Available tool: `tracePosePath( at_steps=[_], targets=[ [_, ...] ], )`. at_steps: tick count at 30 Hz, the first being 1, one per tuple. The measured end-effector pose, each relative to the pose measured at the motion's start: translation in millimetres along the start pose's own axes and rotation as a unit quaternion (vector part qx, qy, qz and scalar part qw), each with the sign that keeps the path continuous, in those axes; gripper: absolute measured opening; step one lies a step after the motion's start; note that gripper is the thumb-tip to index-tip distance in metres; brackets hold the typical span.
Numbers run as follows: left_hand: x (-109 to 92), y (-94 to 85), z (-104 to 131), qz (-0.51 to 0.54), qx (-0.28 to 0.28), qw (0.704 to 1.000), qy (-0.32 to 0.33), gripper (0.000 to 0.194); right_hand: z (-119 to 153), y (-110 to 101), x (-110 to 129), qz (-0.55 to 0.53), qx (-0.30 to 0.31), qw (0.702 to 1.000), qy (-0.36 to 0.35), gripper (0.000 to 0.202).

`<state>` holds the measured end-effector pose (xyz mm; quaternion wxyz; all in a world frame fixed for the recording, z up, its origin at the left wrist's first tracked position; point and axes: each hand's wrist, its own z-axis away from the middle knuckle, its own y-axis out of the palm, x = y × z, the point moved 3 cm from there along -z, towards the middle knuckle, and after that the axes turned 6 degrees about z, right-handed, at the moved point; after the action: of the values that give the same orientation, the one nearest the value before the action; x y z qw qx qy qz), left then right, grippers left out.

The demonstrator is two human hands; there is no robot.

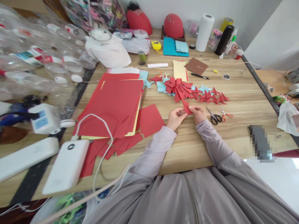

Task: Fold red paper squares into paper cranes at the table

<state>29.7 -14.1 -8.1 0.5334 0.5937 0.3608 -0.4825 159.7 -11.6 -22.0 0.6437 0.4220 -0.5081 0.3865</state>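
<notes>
A small folded piece of red paper is pinched between both hands, just above the wooden table. My left hand grips its lower left side, and my right hand has thumb and fingers closed on its right side. Right beyond the hands lies a heap of red and light-blue folded paper pieces. Several finished red paper cranes sit in a cluster to the right of that heap. Black-handled scissors and small orange-handled scissors rest to the right of my right hand.
On the left, a stack of red paper sheets lies beside a white power bank with a cable. Many plastic bottles crowd the far left. Brown paper, a black pen and a white roll are toward the back.
</notes>
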Motion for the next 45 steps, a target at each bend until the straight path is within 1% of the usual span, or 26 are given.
tracePosePath(
  at_steps=[4,7,12,14,16,18,24,29,32,34,36,38,42,45],
  targets=[
    [2,-2.6,-1,0.018,-0.020,1.000,-0.014,0.025,1,0,-1,0.004,0.016,1.000,-0.003,0.029],
    [3,-3.9,-3,0.016,-0.009,1.000,-0.009,0.028,3,1,-1,0.011,0.034,0.999,-0.008,0.029],
    [4,-6.4,-5,0.019,-0.002,1.000,-0.012,0.026,5,2,4,0.052,0.069,0.996,-0.015,0.032],
    [3,-5.3,-4,0.002,0.018,1.000,-0.016,0.026,6,5,6,0.067,0.100,0.992,-0.027,0.032],
    [2,-3.5,-3,-0.027,0.044,0.999,-0.018,0.026,7,7,8,0.078,0.131,0.988,-0.034,0.028],
    [1,-2.0,-1,-0.052,0.058,0.997,-0.021,0.027,7,8,8,0.081,0.145,0.985,-0.039,0.025],
    [0,-0.6,-1,-0.091,0.053,0.994,-0.027,0.025,5,6,6,0.067,0.111,0.991,-0.034,0.026],
    [2,-1.4,-2,-0.096,0.053,0.994,-0.011,0.024,5,7,5,0.053,0.120,0.991,-0.035,0.020],
    [1,-1.5,-2,-0.106,0.051,0.993,0.014,0.025,5,7,6,0.053,0.113,0.992,-0.032,0.019],
    [0,-0.7,-1,-0.126,0.053,0.990,0.034,0.027,4,6,6,0.038,0.084,0.996,-0.011,0.021],
    [-2,0.8,0,-0.154,0.062,0.985,0.052,0.028,4,5,5,0.007,0.043,0.999,0.022,0.023],
    [-2,2.3,0,-0.172,0.072,0.980,0.064,0.028,4,4,5,-0.025,0.015,0.998,0.050,0.026],
    [1,2.6,0,-0.160,0.069,0.983,0.055,0.025,3,3,5,-0.044,0.008,0.996,0.071,0.028],
    [4,2.3,2,-0.137,0.073,0.987,0.043,0.020,-3,-3,5,-0.083,-0.018,0.994,0.074,0.029]
  ],
)
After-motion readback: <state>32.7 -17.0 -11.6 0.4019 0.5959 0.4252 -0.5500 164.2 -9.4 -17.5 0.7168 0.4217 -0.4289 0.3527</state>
